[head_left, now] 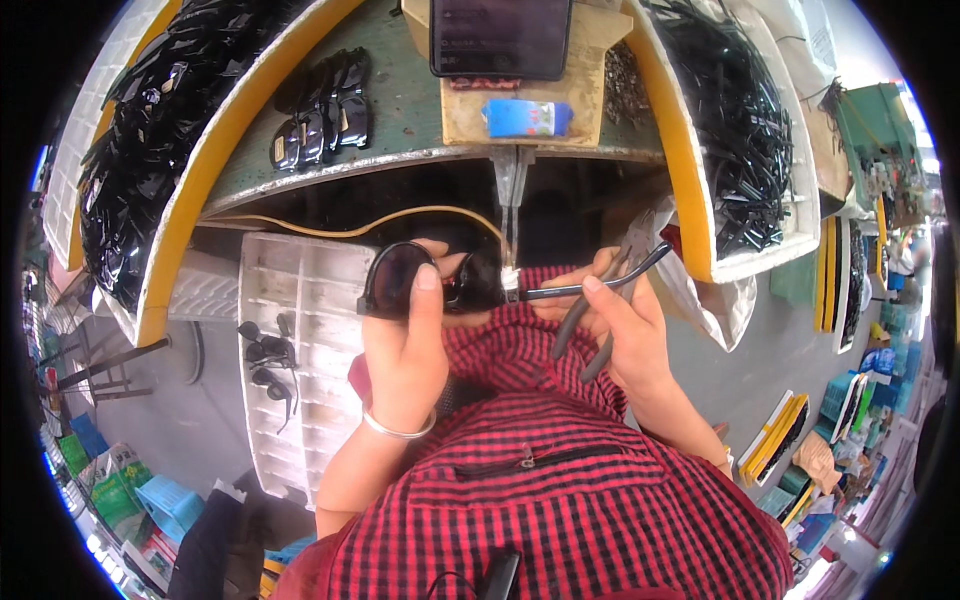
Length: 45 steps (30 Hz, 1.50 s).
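Observation:
My left hand (408, 350) is closed on a dark sunglasses front (398, 278), its thumb lying across one round lens. My right hand (637, 335) pinches a slim black temple arm (588, 290), whose inner end meets the frame's right corner. Pliers (570, 328) with dark grey handles also rest in the right hand, handles pointing down. Just beyond that joint stands a narrow metal fixture (510, 185) fixed at the bench edge; whether the frame touches it I cannot tell.
Black sunglasses fronts fill a bin (205, 170) at left; temple arms fill another bin (672, 130) at right. Several stacked frames (325, 110) lie on the green bench. A tablet (500, 40) and blue packet (525, 118) sit ahead. A white compartment tray (310, 270) holds finished-looking sunglasses (268, 348).

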Tool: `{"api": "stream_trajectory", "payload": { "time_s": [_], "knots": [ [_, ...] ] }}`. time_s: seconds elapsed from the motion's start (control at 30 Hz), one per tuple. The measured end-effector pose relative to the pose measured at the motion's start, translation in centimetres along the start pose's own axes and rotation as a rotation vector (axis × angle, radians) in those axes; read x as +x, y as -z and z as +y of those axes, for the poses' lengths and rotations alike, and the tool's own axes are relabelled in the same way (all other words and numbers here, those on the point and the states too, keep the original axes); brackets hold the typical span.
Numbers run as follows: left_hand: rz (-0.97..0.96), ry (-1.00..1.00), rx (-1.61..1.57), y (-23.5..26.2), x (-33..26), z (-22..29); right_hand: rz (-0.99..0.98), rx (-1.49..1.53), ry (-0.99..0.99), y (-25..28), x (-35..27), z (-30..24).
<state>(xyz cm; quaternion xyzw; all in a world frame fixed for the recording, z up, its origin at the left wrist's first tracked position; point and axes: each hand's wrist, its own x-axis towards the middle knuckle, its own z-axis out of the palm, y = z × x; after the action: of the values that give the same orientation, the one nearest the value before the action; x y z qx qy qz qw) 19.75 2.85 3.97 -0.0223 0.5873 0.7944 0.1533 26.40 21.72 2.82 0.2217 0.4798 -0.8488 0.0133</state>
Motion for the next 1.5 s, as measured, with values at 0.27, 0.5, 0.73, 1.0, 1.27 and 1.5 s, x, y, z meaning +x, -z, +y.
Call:
{"api": "stream_trajectory", "payload": {
  "time_s": [0.27,0.5,0.73,1.0,1.27,1.5],
  "knots": [
    [-0.01,0.013,0.063,0.4,0.1,0.6,0.013,0.092,-0.012,-0.3,-0.7,0.2],
    [0.0,0.074,0.029,0.8,0.4,0.5,0.007,0.164,-0.042,-0.1,-0.7,0.3],
    [0.064,0.064,0.041,0.5,0.4,0.3,0.008,0.207,-0.06,0.1,-0.8,0.5],
    [0.101,0.052,0.065,0.5,0.6,0.1,0.023,0.22,-0.042,0.1,-0.8,0.7],
    [0.128,0.061,0.05,0.4,0.4,0.0,0.014,0.226,-0.052,0.2,-0.8,0.8],
    [0.023,0.078,0.006,1.1,0.6,0.2,0.016,0.229,-0.054,0.3,-0.7,0.8]
  ]
}}
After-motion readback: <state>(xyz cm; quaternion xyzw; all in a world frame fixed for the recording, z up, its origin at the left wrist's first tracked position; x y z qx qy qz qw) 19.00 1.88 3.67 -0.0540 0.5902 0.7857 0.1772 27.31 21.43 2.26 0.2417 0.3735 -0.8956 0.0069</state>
